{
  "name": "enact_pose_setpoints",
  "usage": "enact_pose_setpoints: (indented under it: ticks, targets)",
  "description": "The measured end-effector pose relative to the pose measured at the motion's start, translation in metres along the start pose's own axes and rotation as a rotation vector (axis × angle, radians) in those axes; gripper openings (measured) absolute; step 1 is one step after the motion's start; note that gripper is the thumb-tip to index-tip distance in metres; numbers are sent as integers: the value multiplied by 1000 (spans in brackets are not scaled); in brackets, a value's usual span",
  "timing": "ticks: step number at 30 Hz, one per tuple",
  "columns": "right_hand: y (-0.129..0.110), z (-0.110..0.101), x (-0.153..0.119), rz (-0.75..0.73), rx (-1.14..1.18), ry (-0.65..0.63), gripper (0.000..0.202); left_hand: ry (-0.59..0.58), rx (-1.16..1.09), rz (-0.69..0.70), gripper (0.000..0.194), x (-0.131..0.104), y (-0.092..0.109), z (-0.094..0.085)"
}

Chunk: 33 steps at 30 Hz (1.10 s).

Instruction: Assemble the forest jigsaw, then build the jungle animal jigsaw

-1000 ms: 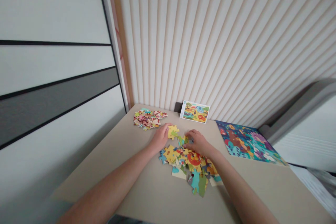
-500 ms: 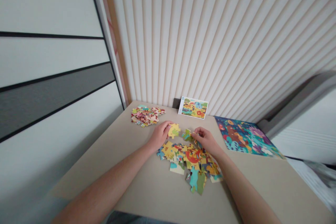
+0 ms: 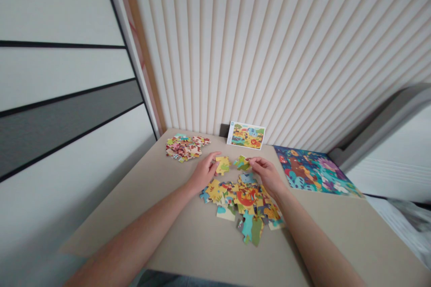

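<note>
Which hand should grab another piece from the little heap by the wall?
Probably the left hand. It sits on the same side as the small pile, though it holds a yellow piece. The right hand is farther off, pinching a green piece.

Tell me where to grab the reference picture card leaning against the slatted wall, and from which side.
Probably best to grip the reference card by its top edge, coming from above and in front. It stands tilted with its back against the wall and its bottom edge on the table, so only the top edge and the short side edges are free to pinch. Both hands are busy with pieces.
</note>
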State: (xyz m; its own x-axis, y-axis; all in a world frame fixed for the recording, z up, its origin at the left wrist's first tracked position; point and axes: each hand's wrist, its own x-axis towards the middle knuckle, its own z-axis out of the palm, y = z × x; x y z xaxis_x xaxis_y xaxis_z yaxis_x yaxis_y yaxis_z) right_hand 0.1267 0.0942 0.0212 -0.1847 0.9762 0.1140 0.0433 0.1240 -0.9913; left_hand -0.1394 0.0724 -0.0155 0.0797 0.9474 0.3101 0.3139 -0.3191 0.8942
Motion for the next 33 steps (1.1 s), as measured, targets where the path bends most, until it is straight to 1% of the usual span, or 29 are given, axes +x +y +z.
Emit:
enact_pose_setpoints:
  ticks: [3, 5, 7, 10, 14, 18, 21, 23, 28, 31, 33]
  targets:
    - [6, -1, 3, 17, 104, 76, 36, -19, 2, 4, 40, 0, 0, 0]
    - [8, -1, 5, 33, 191, 96, 37, -25, 10, 14, 40, 0, -1, -1]
    - [8, 1, 5, 54, 255, 90, 41, -36, 21, 35, 41, 0, -1, -1]
    - [6, 4, 3, 83, 290, 43, 50, -47, 5, 57, 45, 0, -2, 0]
    - [1, 11, -2, 86, 220, -36, 58, -85, -81, 54, 54, -1, -2, 1]
    - [1, 18, -7, 104, 126, -129, 52, -144, -201, 29, 61, -5, 0, 6]
    - [7, 21, -8, 105, 56, -149, 50, -184, -297, 22, 64, -7, 1, 11]
    - [12, 21, -7, 70, -1, -145, 49, -199, -328, 20, 64, -9, 0, 12]
    - [16, 21, -7, -8, -132, -120, 45, -214, -307, 26, 61, -10, 0, 12]
    - [11, 21, -8, 13, -85, -168, 42, -227, -289, 50, 59, -10, 1, 12]
    - [7, 16, -5, 17, -51, -148, 42, -207, -230, 88, 60, -9, 3, 12]
